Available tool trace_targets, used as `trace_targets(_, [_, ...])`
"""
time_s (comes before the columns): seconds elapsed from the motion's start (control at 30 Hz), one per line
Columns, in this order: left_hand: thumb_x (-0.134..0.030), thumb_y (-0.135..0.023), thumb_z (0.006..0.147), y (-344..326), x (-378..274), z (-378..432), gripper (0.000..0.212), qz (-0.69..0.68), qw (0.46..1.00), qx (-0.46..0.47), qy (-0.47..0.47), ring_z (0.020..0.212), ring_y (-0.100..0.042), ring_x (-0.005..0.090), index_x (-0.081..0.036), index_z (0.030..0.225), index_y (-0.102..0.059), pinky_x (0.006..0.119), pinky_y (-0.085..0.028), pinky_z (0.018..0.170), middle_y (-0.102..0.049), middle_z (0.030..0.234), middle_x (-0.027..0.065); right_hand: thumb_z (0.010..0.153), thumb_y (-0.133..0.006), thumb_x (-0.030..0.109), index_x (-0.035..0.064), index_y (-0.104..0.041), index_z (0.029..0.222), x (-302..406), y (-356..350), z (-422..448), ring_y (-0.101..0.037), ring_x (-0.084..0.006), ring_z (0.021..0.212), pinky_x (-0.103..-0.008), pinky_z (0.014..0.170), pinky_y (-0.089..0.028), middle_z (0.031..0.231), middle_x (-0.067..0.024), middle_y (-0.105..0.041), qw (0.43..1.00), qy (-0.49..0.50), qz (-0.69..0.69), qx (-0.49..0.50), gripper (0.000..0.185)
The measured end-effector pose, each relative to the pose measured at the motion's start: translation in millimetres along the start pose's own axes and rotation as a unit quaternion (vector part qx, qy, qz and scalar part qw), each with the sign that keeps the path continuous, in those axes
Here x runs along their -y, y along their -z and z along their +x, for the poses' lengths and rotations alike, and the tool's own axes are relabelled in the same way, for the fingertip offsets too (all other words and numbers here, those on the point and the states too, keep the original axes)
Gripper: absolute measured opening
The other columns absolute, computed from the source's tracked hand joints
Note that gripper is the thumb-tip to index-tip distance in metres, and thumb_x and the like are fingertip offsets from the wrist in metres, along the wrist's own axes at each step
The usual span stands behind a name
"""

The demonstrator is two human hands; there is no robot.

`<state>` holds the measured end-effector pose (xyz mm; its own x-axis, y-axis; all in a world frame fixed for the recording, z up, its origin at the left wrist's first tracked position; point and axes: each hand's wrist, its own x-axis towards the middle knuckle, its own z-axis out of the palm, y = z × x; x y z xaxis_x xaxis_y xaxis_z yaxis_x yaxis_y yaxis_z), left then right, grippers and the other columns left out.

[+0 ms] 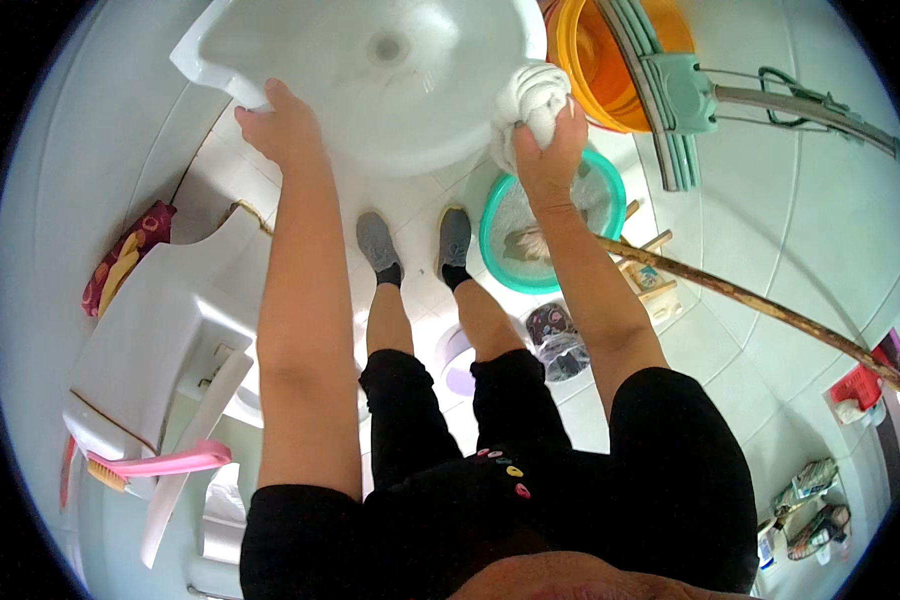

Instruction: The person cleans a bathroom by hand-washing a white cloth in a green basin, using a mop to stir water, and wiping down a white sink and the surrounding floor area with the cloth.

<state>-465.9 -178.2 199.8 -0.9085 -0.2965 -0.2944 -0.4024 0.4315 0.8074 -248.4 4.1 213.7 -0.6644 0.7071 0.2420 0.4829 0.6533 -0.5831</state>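
My left hand [285, 133] grips the front left rim of a white ceramic washbasin [420, 120], its thumb and a finger on either side of the edge. A bunched white cloth [534, 94] is in my right hand [555, 154], pressed against the basin's right rim. Part of the cloth hangs down beside the basin. In the basin's bottom is a round drain [388, 49]. Below my right forearm a green-rimmed tub [521, 283] holds sudsy water, partly hidden by the arm.
A yellow bucket [607, 124] and a squeeze mop [686, 94] stand at the right. From the tub a wooden stick [750, 296] slants rightwards, past a small wooden stool [649, 247]. A toilet tank [165, 300] with a pink brush [169, 461] is at the left.
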Motion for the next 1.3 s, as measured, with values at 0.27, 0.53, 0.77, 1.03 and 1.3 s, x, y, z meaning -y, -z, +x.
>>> trace_targets(0.27, [-0.019,-0.049,0.089,-1.6,-12.4,-9.0,0.038,0.220,0.974,0.029,-0.049,0.098,-0.055,0.0405,0.005,0.116,-0.035,0.046,-0.044,0.086,-0.051,0.112,0.0244,0.058,-0.071,0.017,0.0137,-0.054,0.118,21.3,-5.5,53.0,-0.042,-0.0396,0.107,-0.0476,0.090,-0.038,0.120,-0.0210,-0.042,0.989,0.051,-0.113,0.078,0.062])
trace_targets(0.53, [-0.017,-0.050,0.088,-6.6,-16.9,-11.1,0.044,0.251,0.968,0.004,-0.021,0.099,-0.055,0.0402,0.006,0.121,-0.032,0.046,-0.045,0.085,-0.052,0.110,0.0250,0.059,-0.075,0.017,0.0207,-0.054,0.116,21.4,-27.7,143.7,-0.045,-0.0383,0.104,-0.0452,0.084,-0.045,0.120,-0.0174,-0.045,0.953,0.189,-0.188,0.145,0.060])
trace_targets(0.77, [-0.020,-0.047,0.090,-6.5,-11.2,-4.9,0.053,0.276,0.960,0.015,-0.039,0.098,-0.055,0.0408,0.006,0.128,-0.022,0.045,-0.046,0.084,-0.048,0.113,0.0245,0.073,-0.068,0.019,0.0112,-0.051,0.119,66.7,-70.0,231.9,-0.045,-0.0363,0.110,-0.0422,0.090,-0.042,0.124,-0.0179,-0.045,0.929,0.237,-0.195,0.209,0.050])
trace_targets(1.03, [-0.022,-0.047,0.091,0.2,-19.6,-4.7,0.055,0.279,0.960,0.040,0.004,0.098,-0.056,0.0401,0.004,0.131,-0.021,0.045,-0.047,0.084,-0.046,0.115,0.0246,0.064,-0.073,0.018,0.0197,-0.051,0.122,19.7,-41.3,181.0,-0.050,-0.0378,0.102,-0.0445,0.088,-0.044,0.114,-0.0166,-0.051,0.953,0.164,-0.168,0.193,0.062])
trace_targets(1.3, [-0.023,-0.045,0.091,1.3,-14.7,-2.4,0.057,0.285,0.958,0.030,0.003,0.096,-0.057,0.0389,0.004,0.133,-0.018,0.044,-0.049,0.079,-0.044,0.119,0.0238,0.067,-0.072,0.016,0.0199,-0.049,0.123,35.3,-47.0,188.1,-0.047,-0.0363,0.106,-0.0446,0.088,-0.044,0.121,-0.0177,-0.046,0.933,0.216,-0.188,0.217,0.061])
